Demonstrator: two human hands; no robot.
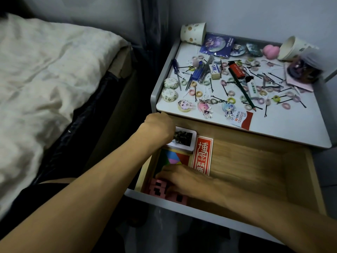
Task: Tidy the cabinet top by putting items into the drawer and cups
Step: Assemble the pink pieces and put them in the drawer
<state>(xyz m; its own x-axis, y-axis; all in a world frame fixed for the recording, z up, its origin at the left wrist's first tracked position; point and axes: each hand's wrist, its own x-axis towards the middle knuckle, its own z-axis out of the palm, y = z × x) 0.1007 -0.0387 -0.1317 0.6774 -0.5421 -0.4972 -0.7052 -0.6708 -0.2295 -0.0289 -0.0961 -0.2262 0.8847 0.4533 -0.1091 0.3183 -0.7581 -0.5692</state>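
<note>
The cabinet top [284, 128] is white with a grey rim; the drawer [246, 167] is pale wood inside with a grey front. One paper cup [193, 32] is cream with gold dots. The blocks [158, 189] are pink with black squares, the card [202, 152] red with white characters. The screwdriver [175, 64] handle is blue, the lighter [237, 71] orange, the pencil [241, 88] green, the hairpins [266, 110] black.

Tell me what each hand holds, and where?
Left hand grips the white-framed card stack by its left edge. Right hand covers pink blocks; grip too blurred to tell.
</note>
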